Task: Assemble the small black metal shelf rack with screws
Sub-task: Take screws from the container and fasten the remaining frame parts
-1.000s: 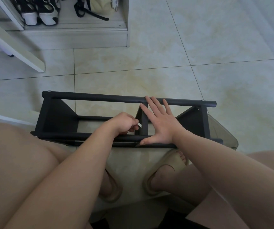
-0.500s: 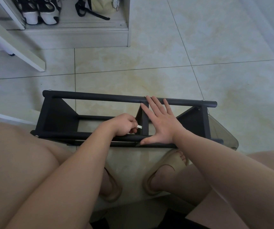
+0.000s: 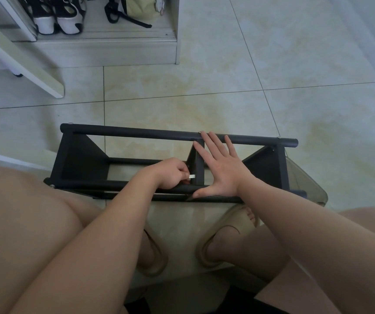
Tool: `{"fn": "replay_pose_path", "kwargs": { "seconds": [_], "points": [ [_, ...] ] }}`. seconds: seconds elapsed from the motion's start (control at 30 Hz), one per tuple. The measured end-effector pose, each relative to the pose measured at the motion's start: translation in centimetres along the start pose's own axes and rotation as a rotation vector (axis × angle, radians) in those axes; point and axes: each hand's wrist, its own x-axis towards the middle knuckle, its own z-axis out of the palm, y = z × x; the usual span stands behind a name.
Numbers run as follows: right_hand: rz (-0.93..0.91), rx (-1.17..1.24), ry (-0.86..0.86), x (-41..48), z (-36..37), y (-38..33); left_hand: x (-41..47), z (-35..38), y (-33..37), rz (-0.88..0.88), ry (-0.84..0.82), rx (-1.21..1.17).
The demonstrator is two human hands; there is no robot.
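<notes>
The black metal shelf rack (image 3: 136, 133) lies on its side on the tiled floor in front of my knees, its long tubes running left to right. My right hand (image 3: 221, 165) lies flat with spread fingers across the rack, fingertips on the far tube, thumb on the near tube, just right of the middle upright (image 3: 199, 164). My left hand (image 3: 170, 172) is curled around a small silvery tool (image 3: 191, 176), whose tip points at the foot of the middle upright. Small screw heads show on the far tube's ends.
A low cabinet (image 3: 105, 51) with shoes (image 3: 57, 18) and a bag stands at the back left. A white slanted board (image 3: 19, 57) leans at the far left. My sandalled feet (image 3: 229, 236) rest just before the rack. A clear plastic piece (image 3: 304, 180) sits at the rack's right end.
My left hand has shifted slightly at the middle upright, and the silvery tool tip now shows between its fingers. My right hand and the rack have stayed put.
</notes>
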Motion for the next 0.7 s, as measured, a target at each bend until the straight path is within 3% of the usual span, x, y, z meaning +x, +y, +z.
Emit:
{"fn": "replay_pose_path", "kwargs": {
  "seconds": [0.27, 0.4, 0.53, 0.7],
  "points": [
    [-0.008, 0.002, 0.000, 0.0, 0.1, 0.1, -0.3, -0.1, 0.1, -0.035, -0.042, 0.074],
    [0.011, 0.003, -0.089, 0.3, -0.5, 0.0, -1.0, -0.7, 1.2, -0.085, -0.050, 0.154],
    [0.075, 0.183, -0.250, 1.3, -3.1, 0.6, -1.8, -3.0, 3.9, -0.197, 0.012, 0.412],
    [0.210, 0.235, -0.271, 2.2, -7.1, 3.0, -1.7, -7.4, 6.4, -0.120, 0.150, 0.480]
  ]
}}
